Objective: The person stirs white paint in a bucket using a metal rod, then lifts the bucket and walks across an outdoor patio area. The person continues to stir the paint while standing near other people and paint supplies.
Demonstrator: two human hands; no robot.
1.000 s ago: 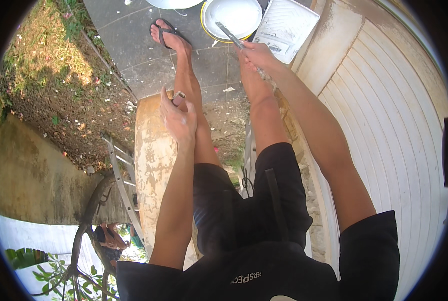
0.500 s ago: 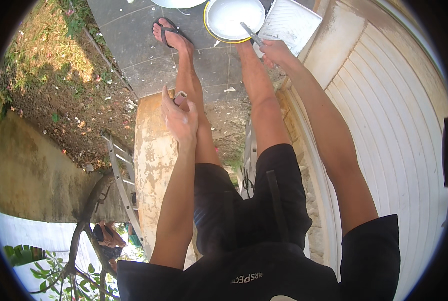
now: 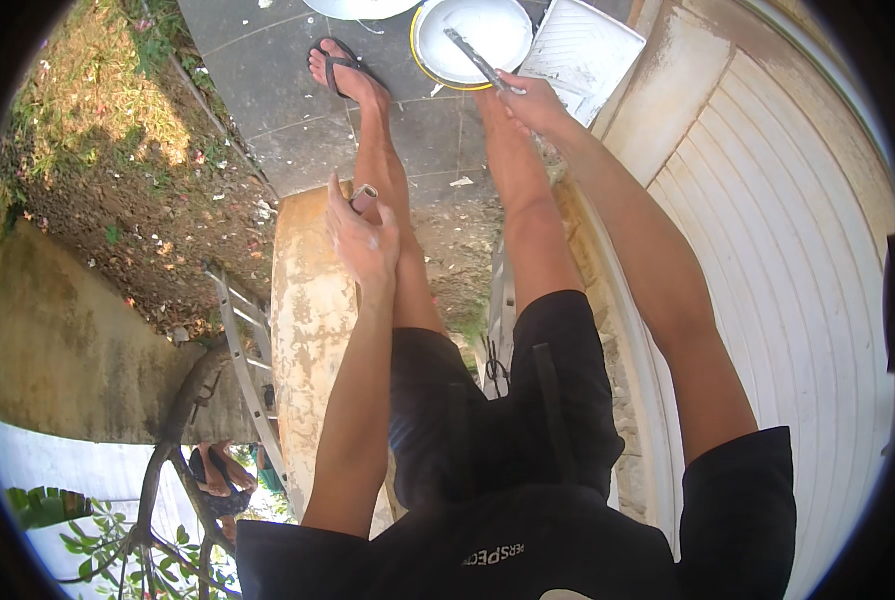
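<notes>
My right hand is closed around a grey, paint-smeared stick, whose far end is over a white bucket of white paint with a yellow rim. A white ridged paint tray sits beside the bucket at the right. My left hand, speckled with white paint, is curled around a short pinkish hollow tube, in front of my left shin. My left foot in a black flip-flop rests on dark tiles.
A peeling wall edge runs beside my left leg, with an aluminium ladder next to it. Dirt and grass, a branch and another person are to the left. A white slatted surface fills the right side.
My right hand moved up and right, then slightly back left, as the stick's end shifted across the bucket. My left hand stayed almost still, still holding the tube.
</notes>
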